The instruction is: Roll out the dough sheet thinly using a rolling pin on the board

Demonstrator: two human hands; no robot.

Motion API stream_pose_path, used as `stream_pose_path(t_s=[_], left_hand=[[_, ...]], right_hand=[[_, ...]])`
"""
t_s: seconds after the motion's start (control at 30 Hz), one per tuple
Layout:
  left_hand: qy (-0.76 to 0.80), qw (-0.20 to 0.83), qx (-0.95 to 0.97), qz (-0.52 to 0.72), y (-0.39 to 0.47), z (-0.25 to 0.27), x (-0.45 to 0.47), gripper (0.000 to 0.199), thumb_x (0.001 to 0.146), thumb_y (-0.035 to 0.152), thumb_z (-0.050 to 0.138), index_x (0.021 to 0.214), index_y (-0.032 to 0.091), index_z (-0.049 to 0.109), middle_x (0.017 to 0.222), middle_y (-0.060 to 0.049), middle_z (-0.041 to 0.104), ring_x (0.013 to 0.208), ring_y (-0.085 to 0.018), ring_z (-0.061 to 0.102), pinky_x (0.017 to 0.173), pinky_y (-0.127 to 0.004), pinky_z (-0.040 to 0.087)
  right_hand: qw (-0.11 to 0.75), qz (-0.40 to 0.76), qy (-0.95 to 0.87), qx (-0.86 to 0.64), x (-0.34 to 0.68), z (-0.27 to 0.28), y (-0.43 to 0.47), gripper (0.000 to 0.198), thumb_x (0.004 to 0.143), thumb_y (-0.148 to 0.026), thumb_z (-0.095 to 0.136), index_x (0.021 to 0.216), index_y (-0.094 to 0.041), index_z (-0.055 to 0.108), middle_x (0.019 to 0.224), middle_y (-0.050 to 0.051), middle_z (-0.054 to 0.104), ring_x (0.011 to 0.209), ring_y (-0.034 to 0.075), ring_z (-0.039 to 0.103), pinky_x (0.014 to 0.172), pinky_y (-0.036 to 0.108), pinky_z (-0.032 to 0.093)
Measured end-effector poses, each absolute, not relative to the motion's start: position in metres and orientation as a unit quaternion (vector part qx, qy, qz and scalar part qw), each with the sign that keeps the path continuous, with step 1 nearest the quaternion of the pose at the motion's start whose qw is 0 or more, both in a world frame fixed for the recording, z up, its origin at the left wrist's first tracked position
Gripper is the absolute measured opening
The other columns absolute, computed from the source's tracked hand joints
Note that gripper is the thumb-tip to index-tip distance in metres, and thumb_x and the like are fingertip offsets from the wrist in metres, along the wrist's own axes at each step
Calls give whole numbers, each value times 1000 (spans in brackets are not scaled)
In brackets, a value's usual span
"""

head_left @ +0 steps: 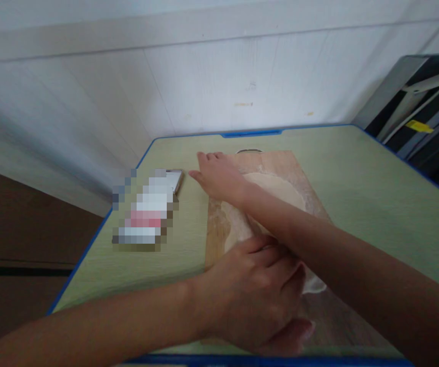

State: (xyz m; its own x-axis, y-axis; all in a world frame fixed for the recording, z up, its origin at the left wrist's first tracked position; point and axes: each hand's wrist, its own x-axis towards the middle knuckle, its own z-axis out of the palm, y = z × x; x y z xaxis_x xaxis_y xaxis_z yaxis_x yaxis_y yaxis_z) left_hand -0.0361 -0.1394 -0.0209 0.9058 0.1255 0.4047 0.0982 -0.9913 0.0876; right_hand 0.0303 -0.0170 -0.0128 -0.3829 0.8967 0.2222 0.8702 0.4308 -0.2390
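Observation:
A thin, pale round of dough (280, 187) lies on a floured wooden board (215, 250). A pale floury rod, apparently a rolling pin (241, 224), runs slantwise over the dough, mostly covered by my hands and forearm. Low over the near part of the board, my left hand (257, 290) has its fingers curled round the near end of the pin. My right arm crosses above it toward the far left. There my right hand (221, 176) reaches past the board's left edge, thumb and fingers apart; its palm's contact with the pin is hidden.
The board rests on a light green table (376, 204) with a blue rim. Left of the board lies a phone-like object (174, 181), mostly blurred out. A rounded rim (249, 151) shows behind the board. A white wall stands behind; dark shelving (433, 117) is at right.

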Motion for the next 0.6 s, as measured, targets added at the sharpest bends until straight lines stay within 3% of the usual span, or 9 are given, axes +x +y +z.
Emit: stream_pose_path(t_s=[0.1,0.33,0.53,0.6], left_hand=[[57,38,976,205,-139,-20,-36,38,89,33,40,95,6,66,89,-12,70,85,-23,65,88,-36,50],[51,32,978,202,-140,-20,-36,43,92,33,38,103,2,65,100,-14,71,100,-25,63,96,-36,46],[65,34,970,231,-140,-23,-39,32,90,31,41,84,11,67,79,-7,71,75,-21,65,80,-37,51],[70,30,970,233,-141,-23,-38,33,91,30,40,84,11,66,80,-8,71,75,-21,65,81,-37,51]], right_hand=[[151,34,-846,-511,22,-11,-20,42,97,-36,41,125,-6,52,125,19,62,118,30,53,99,43,39],[148,28,-833,-533,47,-11,-17,38,100,-26,33,124,-4,52,130,21,56,118,27,54,96,39,41],[139,30,-850,-507,15,-7,-26,40,96,-31,47,125,-5,52,122,20,62,114,31,56,93,41,43],[141,36,-852,-503,16,-9,-24,39,96,-32,46,124,-6,53,121,19,63,114,30,56,94,41,42]])
